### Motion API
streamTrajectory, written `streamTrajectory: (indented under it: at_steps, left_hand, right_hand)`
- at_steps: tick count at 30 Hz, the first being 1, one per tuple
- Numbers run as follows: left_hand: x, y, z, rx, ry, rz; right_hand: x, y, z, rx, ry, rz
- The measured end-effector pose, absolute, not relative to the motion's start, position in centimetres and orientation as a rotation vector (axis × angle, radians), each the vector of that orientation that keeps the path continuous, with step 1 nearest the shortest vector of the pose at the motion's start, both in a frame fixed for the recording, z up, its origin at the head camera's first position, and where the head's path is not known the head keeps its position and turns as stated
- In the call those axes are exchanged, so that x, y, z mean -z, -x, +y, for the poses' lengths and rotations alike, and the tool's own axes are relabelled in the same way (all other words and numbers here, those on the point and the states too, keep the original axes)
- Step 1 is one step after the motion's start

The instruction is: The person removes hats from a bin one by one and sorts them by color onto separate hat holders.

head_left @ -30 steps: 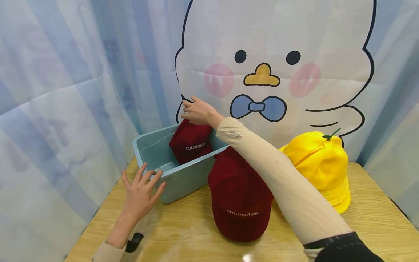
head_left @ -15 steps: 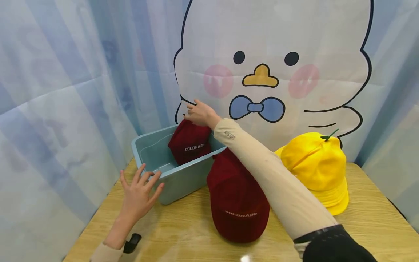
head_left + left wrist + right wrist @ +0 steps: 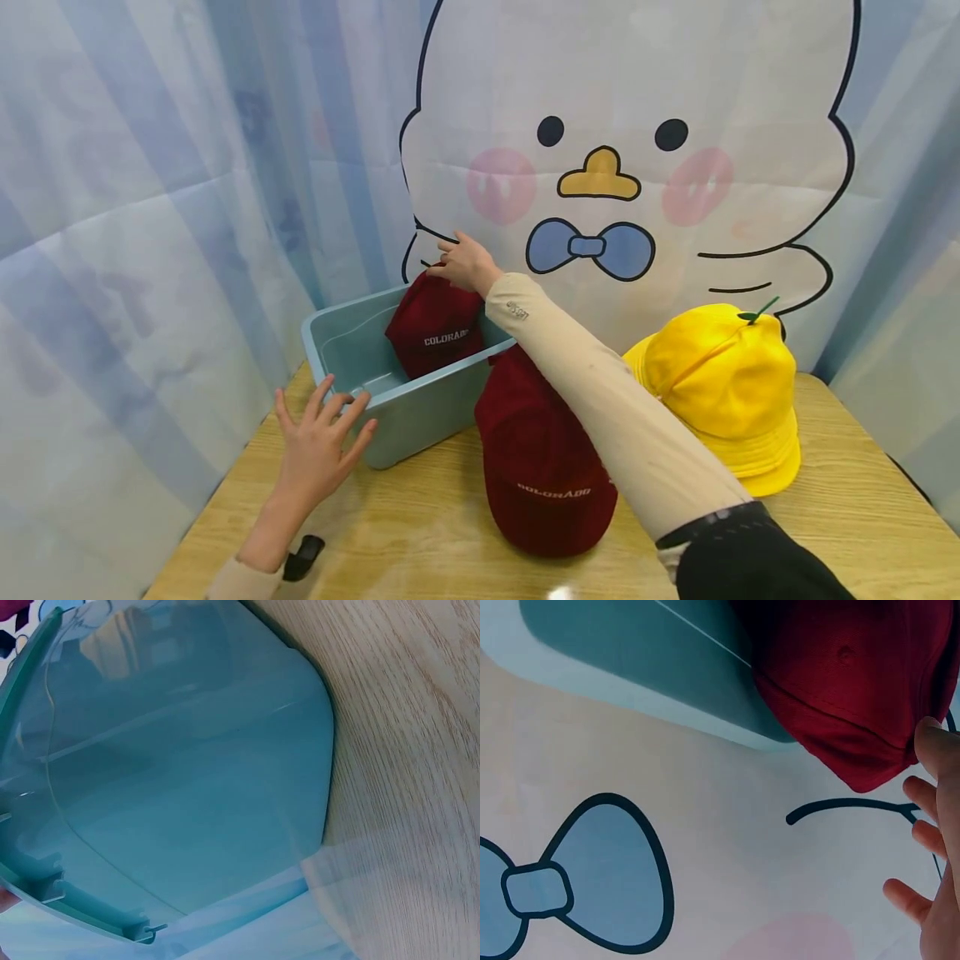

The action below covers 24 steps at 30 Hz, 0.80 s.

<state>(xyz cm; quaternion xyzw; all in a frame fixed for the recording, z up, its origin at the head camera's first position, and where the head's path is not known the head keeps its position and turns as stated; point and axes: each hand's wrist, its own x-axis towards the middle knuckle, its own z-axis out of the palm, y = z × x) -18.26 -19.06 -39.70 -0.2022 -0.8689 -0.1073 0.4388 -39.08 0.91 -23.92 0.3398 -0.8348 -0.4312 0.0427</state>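
Observation:
In the head view, a dark red baseball cap (image 3: 435, 321) lettered COLORADO stands tilted inside a pale blue-green plastic bin (image 3: 431, 417). My right hand (image 3: 467, 265) is at the cap's upper edge, pinching it, with the other fingers spread off the cloth. The right wrist view shows one fingertip on the edge of the red cap (image 3: 847, 690). My left hand (image 3: 318, 446) has its fingers spread, fingertips right at the bin's near left corner. Only the bin's outer wall (image 3: 195, 787) fills the left wrist view; most of that hand is out of it.
A second red COLORADO cap (image 3: 543, 450) rests on the wooden table (image 3: 420, 533) in front of the bin, under my right forearm. To the right sits a yellow bucket hat (image 3: 731, 375) with a green stem. A printed curtain (image 3: 480, 100) hangs close behind.
My right hand has shifted slightly right and down at the cap's top, and its forearm has swung a little left. The left hand, bin and caps stay in place.

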Motion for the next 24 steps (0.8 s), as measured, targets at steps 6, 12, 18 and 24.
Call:
streamTrajectory:
  at_steps: [6, 12, 18, 24]
  left_hand:
    - [39.65, 18.28, -19.13, 0.262, 0.499, -2.164]
    - [39.72, 18.18, -19.18, 0.256, 0.492, -2.179]
    - [39.73, 18.15, -19.14, 0.26, 0.494, -2.169]
    - [39.67, 18.1, -19.03, 0.242, 0.493, -2.174]
  right_hand:
    - [24.14, 39.21, 0.73, 1.377, -0.978, -2.582]
    - [24.31, 39.23, 0.68, 1.395, -0.929, -2.616]
    - [24.34, 39.13, 0.59, 1.375, -0.844, -2.71]
    - [24.36, 39.0, 0.68, 1.354, -0.861, -2.701]
